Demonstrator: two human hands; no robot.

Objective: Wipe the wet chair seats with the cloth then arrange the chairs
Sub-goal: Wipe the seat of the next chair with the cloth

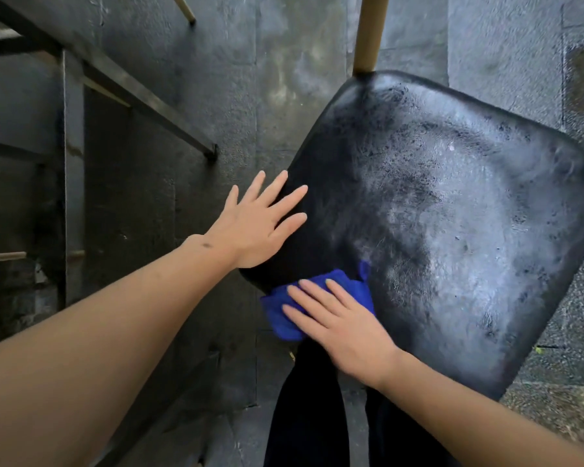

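We look straight down on a black chair seat (452, 214), turned at an angle so one rounded corner points toward us; its surface shines with a wet, streaky film across the middle and right. Our left hand (257, 224) lies flat with fingers spread wide, its fingertips resting over the seat's left edge and the palm hanging out past it. Our right hand (338, 318) presses flat, fingers straight and together, on a blue cloth (284, 318) bunched at the seat's near left corner; part of the cloth spills over the edge. A tan chair leg (368, 32) rises from the seat's far corner. To the left, well apart from the seat, stands a dark metal frame (142, 96) with slanting bars, and between it and the seat's left edge runs an open strip of grey stone floor (250, 79). More floor shows beyond the seat's right edge. Dark trousers (304, 399) hang below the near edge
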